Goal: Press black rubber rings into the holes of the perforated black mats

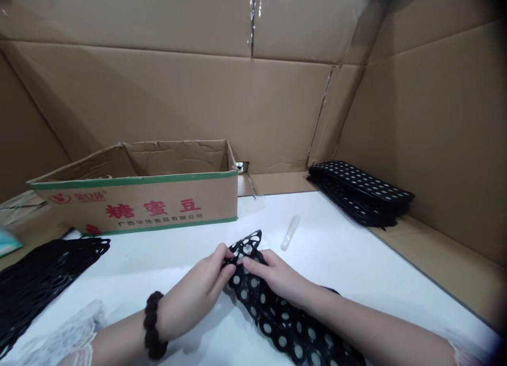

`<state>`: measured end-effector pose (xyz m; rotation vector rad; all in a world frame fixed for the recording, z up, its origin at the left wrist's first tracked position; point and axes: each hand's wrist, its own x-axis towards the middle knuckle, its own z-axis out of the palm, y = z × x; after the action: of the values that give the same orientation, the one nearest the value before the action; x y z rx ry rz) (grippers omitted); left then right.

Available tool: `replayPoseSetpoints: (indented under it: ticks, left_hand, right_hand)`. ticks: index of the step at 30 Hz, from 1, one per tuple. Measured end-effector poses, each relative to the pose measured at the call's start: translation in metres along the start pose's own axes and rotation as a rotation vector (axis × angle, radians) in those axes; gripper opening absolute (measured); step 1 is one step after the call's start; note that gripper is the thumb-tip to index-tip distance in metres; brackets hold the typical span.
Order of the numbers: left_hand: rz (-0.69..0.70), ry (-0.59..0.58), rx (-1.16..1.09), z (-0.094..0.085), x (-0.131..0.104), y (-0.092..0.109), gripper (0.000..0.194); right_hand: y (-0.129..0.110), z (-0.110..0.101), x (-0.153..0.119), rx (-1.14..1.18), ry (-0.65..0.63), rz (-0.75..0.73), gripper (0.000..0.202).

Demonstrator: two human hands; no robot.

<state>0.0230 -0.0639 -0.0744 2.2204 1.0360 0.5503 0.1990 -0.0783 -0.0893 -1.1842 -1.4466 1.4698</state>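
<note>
A black piece with pale round dots or holes (277, 316) stretches from the middle of the white table toward the lower right, partly under my right forearm. Its upper end narrows to a small openwork tip above my fingers. My left hand (206, 279) pinches the left edge near that end, thumb and fingers pressed together. Close beside it, my right hand (277, 273) grips the same end, with the thumb on top and the other fingers mostly hidden behind. A small translucent tube (291, 233) lies on the table beyond my right hand.
An open cardboard box (170, 202) with green edges and red lettering stands back left. Black netted pieces (43, 281) lie at left. Stacked black dotted pieces (360, 189) rest at back right. Cardboard walls (190, 96) surround the white table (336, 250).
</note>
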Motion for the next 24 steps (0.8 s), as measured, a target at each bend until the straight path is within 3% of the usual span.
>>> replayPoseSetpoints:
  ticks: [5, 8, 10, 12, 16, 18, 20, 21, 24]
  left_hand:
    - [-0.026, -0.077, -0.198, -0.004, 0.004, -0.006, 0.015]
    - [-0.086, -0.153, -0.368, -0.003, 0.010, -0.011, 0.021]
    - [-0.115, -0.154, -0.366, -0.009, 0.015, -0.015, 0.024]
    - [-0.105, -0.015, -0.231, -0.026, 0.018, -0.018, 0.026]
    - [-0.128, 0.636, 0.248, -0.089, 0.025, -0.016, 0.031]
    - [-0.113, 0.858, 0.494, -0.124, 0.035, -0.010, 0.040]
    - [-0.037, 0.900, 0.657, -0.150, 0.052, -0.006, 0.042]
    - [-0.019, 0.851, 0.703, -0.159, 0.062, -0.006, 0.040]
    - [-0.163, 0.700, 0.772, -0.166, 0.090, -0.010, 0.030]
  right_hand:
    - [0.002, -0.004, 0.001, -0.057, -0.058, -0.053, 0.035]
    - [0.003, -0.004, 0.002, -0.080, -0.031, -0.016, 0.036]
    - [0.004, -0.004, 0.003, -0.063, -0.003, 0.013, 0.037]
    - [0.004, -0.004, 0.002, -0.036, 0.018, 0.034, 0.038]
    - [0.003, -0.007, 0.002, -0.068, 0.033, 0.072, 0.040]
    - [0.001, -0.012, 0.003, -0.094, -0.053, 0.011, 0.040]
    - [-0.002, -0.019, 0.005, -0.110, -0.178, -0.079, 0.038]
    - [-0.004, -0.023, 0.005, -0.121, -0.236, -0.104, 0.037]
    - [-0.006, -0.035, 0.006, -0.149, -0.375, -0.075, 0.033]
